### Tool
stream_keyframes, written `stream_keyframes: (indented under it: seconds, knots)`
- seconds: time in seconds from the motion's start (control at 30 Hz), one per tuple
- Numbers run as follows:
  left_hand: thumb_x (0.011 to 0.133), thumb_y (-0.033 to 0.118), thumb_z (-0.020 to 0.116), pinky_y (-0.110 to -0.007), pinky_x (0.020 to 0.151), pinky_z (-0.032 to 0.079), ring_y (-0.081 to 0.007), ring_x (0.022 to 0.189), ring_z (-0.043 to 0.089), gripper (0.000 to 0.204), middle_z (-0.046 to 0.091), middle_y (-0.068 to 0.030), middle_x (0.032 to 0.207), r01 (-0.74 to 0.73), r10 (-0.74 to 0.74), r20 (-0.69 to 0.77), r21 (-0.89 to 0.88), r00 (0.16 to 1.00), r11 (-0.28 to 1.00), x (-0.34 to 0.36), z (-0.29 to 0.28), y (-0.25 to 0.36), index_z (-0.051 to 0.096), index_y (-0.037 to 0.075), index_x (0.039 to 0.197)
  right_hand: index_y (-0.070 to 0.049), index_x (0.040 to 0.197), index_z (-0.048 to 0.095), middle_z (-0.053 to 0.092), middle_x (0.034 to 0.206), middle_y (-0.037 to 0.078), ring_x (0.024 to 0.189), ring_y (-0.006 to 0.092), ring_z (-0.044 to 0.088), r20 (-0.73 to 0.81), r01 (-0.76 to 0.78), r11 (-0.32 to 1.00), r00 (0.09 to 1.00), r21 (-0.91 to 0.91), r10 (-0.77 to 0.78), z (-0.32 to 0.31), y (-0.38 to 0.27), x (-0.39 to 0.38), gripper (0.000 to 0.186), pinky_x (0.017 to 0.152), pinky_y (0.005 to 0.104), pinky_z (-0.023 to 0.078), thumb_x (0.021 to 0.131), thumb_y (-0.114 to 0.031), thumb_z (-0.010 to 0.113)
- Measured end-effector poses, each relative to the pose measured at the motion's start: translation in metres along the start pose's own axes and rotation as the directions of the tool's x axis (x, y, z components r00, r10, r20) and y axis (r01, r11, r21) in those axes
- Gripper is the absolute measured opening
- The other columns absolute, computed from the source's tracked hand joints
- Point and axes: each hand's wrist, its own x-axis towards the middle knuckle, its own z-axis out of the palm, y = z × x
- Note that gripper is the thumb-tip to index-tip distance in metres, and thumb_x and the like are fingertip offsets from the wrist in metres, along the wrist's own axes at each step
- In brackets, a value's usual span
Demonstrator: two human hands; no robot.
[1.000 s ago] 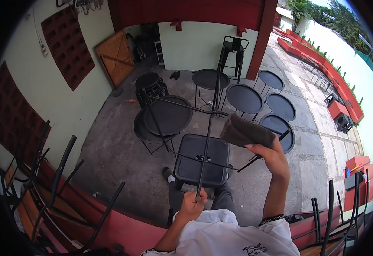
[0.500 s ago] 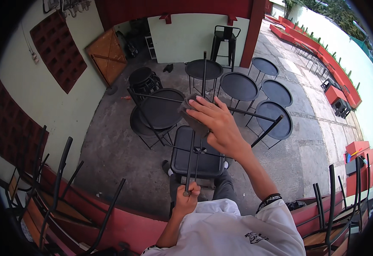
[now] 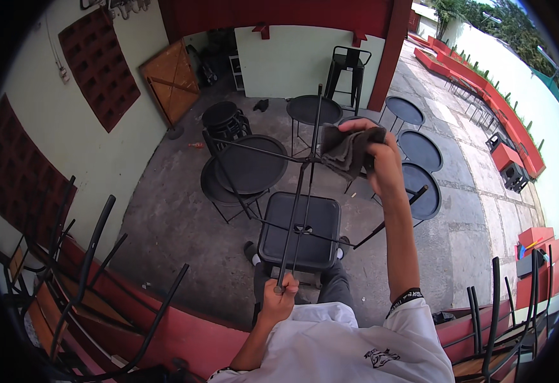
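Note:
My left hand (image 3: 278, 297) is closed around the lower end of a thin black metal leg of a folding stand frame (image 3: 273, 157), held upright over a square black stool (image 3: 279, 233) between my knees. My right hand (image 3: 382, 159) grips a folded grey-brown cloth (image 3: 346, 148) just right of the frame's central joint. The cloth hides part of the frame and some of my fingers.
Round black tray tables (image 3: 251, 163) stand around the stool, with stacked black stools (image 3: 219, 116) behind. A tall black chair (image 3: 346, 60) is by the back wall. Upturned chairs (image 3: 84, 281) line both sides. An orange wooden door (image 3: 171, 83) is at left, a paved yard at right.
My right hand crossed leftward over the frame's joint with the cloth half a second ago, then moved back right, lifting the cloth. My left hand keeps its grip on the leg.

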Motion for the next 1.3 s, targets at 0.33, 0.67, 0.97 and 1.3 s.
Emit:
stream_keyframes:
  seconds: [0.33,0.67,0.97,1.3]
  knots:
    - [0.095,0.022,0.058,-0.029,0.049,0.036,-0.0163,0.050,0.047,0.033,0.048,-0.0060,0.061,0.048,-0.050,0.055,0.043,0.997,0.998,-0.009,-0.006,-0.008,0.047,0.001,0.072,-0.004,0.122,0.060,0.062,0.118,0.010,0.109,0.0192,0.059,0.420,0.301,0.820,0.904,-0.487,-0.082,0.027,0.012,0.001,0.046,0.097,0.0317,0.042,0.079,0.011,0.055]
    - [0.090,0.016,0.062,-0.030,0.048,0.038,-0.0192,0.049,0.050,0.027,0.050,-0.0073,0.060,-0.034,0.030,0.041,0.108,0.999,0.994,0.000,0.002,-0.003,0.050,0.000,0.071,-0.007,0.113,0.066,0.069,0.108,0.010,0.098,0.0251,0.065,0.524,0.426,0.673,0.849,-0.605,-0.067,0.018,0.013,0.002,0.042,0.100,0.0361,0.039,0.073,0.005,0.062]
    - [0.092,0.019,0.061,-0.031,0.046,0.035,-0.0182,0.045,0.042,0.030,0.041,-0.0049,0.056,0.032,-0.036,0.047,0.086,0.998,0.996,-0.005,0.001,-0.010,0.050,0.002,0.070,0.000,0.117,0.061,0.062,0.097,0.003,0.088,0.0093,0.055,0.227,-0.004,0.992,0.973,-0.126,0.032,0.017,0.004,-0.013,0.046,0.077,0.0231,0.042,0.072,0.003,0.053]
    - [0.081,0.042,0.051,-0.032,0.083,0.042,-0.0190,0.094,0.057,0.056,0.059,-0.0114,0.100,0.513,-0.342,0.422,-0.409,0.839,0.755,0.022,-0.047,0.004,0.049,0.000,0.118,0.001,0.098,0.067,0.062,0.102,0.012,0.090,0.0191,0.060,0.316,0.294,0.907,0.929,-0.302,-0.196,0.022,0.011,-0.074,0.033,0.078,0.0266,0.044,0.066,0.008,0.063]
